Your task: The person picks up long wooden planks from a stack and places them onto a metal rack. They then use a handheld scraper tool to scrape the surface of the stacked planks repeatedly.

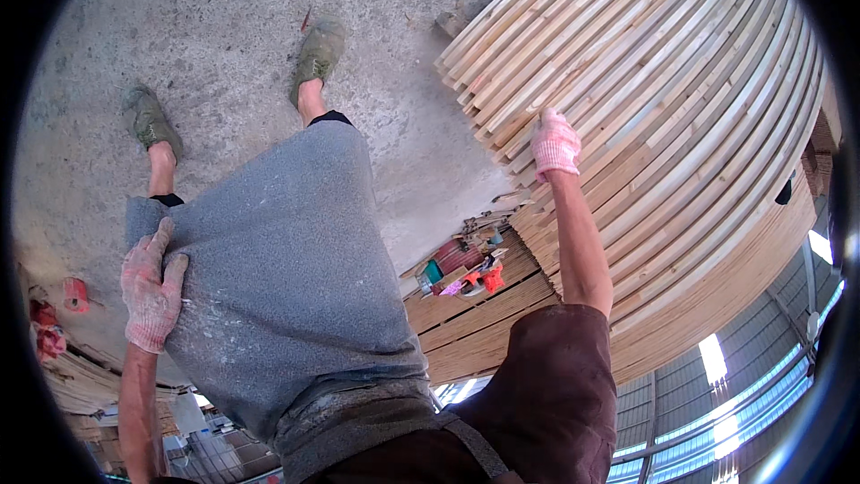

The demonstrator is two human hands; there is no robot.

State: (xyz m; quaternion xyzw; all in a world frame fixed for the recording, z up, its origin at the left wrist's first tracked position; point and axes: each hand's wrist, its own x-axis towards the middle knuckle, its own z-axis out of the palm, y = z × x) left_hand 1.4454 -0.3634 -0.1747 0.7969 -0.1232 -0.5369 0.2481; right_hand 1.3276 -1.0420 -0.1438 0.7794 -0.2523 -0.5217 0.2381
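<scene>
Head view. A large stack of wooden slats (663, 125) fills the upper right of the frame; its long pale boards are laid side by side and run from the upper centre toward the lower right, bent by the lens. The right hand (555, 143), gloved in pink and white knit, is seen right of centre with its fingers laid against the near ends of the slats, in contact with the wood. Whether a single slat is pinched between the fingers cannot be told. The bare right forearm is extended from a dark brown sleeve (555, 376) at the lower centre-right.

The left hand (150, 291), in a matching glove, is placed at the lower left of the frame, flat and with fingers spread, pressed on the edge of a grey apron (287, 278). Nothing is held in it. The two hands are well apart, with the apron between them.

The apron hangs across the middle of the frame. Beyond it, two olive-green shoes (319, 49) are planted on the concrete floor (197, 18) in the upper left. A lower pile of boards (475, 323) is seen below centre, with small red and orange objects (475, 276) resting on top. Roof panels are visible at the lower right.
</scene>
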